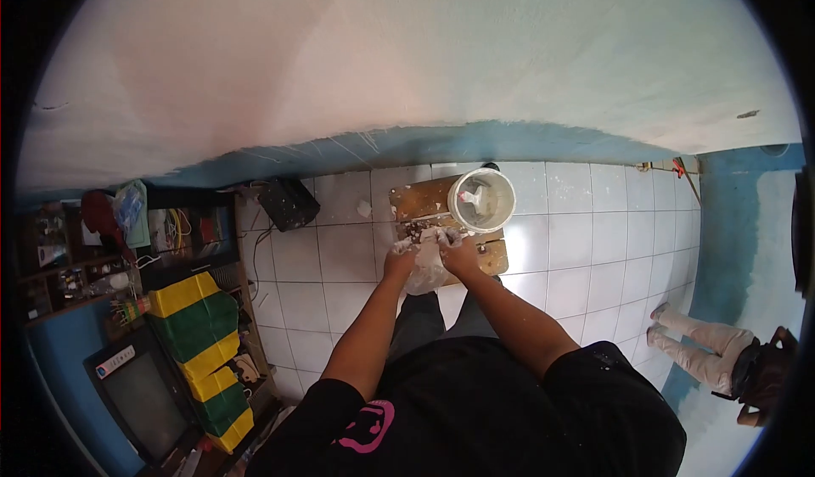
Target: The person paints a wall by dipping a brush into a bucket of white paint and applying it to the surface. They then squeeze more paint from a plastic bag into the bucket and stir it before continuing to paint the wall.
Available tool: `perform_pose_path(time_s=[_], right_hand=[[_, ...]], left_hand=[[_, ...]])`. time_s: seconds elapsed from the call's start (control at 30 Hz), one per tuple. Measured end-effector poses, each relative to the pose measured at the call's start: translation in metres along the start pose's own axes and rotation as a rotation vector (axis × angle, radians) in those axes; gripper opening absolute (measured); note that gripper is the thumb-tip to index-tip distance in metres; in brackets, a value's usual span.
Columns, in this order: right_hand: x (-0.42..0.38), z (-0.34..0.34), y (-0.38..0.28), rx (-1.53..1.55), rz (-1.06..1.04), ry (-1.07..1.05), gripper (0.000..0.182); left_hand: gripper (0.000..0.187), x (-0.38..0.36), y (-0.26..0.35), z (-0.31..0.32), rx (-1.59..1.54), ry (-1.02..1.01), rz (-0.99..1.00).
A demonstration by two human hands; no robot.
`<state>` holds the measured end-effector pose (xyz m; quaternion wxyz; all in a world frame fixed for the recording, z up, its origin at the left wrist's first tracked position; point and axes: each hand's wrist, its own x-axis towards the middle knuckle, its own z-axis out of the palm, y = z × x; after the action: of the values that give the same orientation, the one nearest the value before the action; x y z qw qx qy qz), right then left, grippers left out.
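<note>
Left hand [401, 255] and right hand [457, 249]: both closed on a whitish plastic bag [426, 269], above a wooden board [409, 199]. White bucket [482, 200]: beside the bag, whitish residue and a red-and-white item [472, 197] inside. Surroundings: tiled floor [344, 252], blue wall [441, 144] partly coated white, person [717, 354] at right.

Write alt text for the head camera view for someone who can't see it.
A left hand and right hand, both smeared white, hold a thin, whitish plastic bag over a wooden board on a tiled floor, near a round white bucket. A blue-and-pale wall rises ahead; another person is at far right.
</note>
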<state>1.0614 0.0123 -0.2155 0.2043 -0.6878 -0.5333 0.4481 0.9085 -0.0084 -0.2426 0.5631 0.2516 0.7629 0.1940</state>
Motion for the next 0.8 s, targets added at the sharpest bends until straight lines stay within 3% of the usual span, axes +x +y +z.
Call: perform_pose_path(time_s=[0.03, 0.13, 0.23, 0.33, 0.37, 0.53, 0.67, 0.77, 0.8], right_hand=[[-0.001, 0.002, 0.003, 0.108, 0.026, 0.01, 0.025], [-0.005, 0.007, 0.014, 0.302, 0.125, 0.036, 0.029], [-0.002, 0.021, 0.041, 0.255, 0.292, 0.037, 0.028], [-0.001, 0.029, 0.063, 0.43, 0.232, 0.043, 0.025], [-0.003, 0.026, 0.068, 0.502, 0.232, -0.034, 0.014], [-0.002, 0.001, 0.08, 0.69, 0.397, -0.119, 0.02], [-0.007, -0.021, 0.067, 1.005, 0.589, -0.141, 0.023], [-0.007, -0.027, 0.079, 0.993, 0.538, -0.109, 0.024], [-0.007, -0.019, 0.101, 0.803, 0.328, -0.059, 0.025]], left_hand=[[0.039, 0.007, 0.003, 0.001, 0.084, 0.105, 0.112], [0.038, 0.022, 0.011, 0.01, -0.071, 0.134, 0.302], [0.034, 0.028, 0.027, 0.012, 0.002, 0.031, 0.411], [0.029, 0.056, 0.019, 0.027, 0.0, -0.082, 0.398], [0.028, 0.051, 0.025, 0.029, -0.019, -0.112, 0.345], [0.032, 0.016, 0.073, 0.042, -0.063, -0.178, 0.116], [0.05, 0.006, 0.094, 0.052, -0.036, -0.336, -0.04], [0.056, 0.008, 0.102, 0.064, -0.035, -0.37, -0.103], [0.056, 0.007, 0.103, 0.068, -0.05, -0.369, -0.118]])
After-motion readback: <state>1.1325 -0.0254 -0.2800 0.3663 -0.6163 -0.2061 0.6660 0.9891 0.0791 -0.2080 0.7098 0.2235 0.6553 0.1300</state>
